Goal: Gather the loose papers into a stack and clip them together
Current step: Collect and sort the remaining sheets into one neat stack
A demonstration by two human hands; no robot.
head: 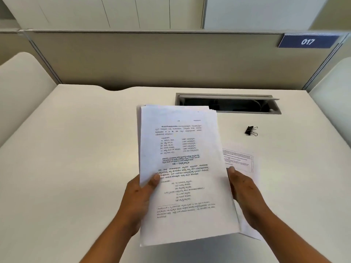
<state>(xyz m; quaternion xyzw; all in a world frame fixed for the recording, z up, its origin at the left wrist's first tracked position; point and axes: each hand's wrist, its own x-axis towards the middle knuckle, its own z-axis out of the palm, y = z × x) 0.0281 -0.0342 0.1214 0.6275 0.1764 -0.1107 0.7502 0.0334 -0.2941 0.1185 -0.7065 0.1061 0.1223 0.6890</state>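
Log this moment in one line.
left hand grips paper stack | right hand at stack's right edge | loose sheet on desk | binder clip untouched

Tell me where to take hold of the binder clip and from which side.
Pinch the binder clip by its two wire handles, coming from the right: it lies on its side on the desk, handles pointing right, black body toward the paper stack.

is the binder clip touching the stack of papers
Apart: the head view shows bare desk between the binder clip and the stack of papers.
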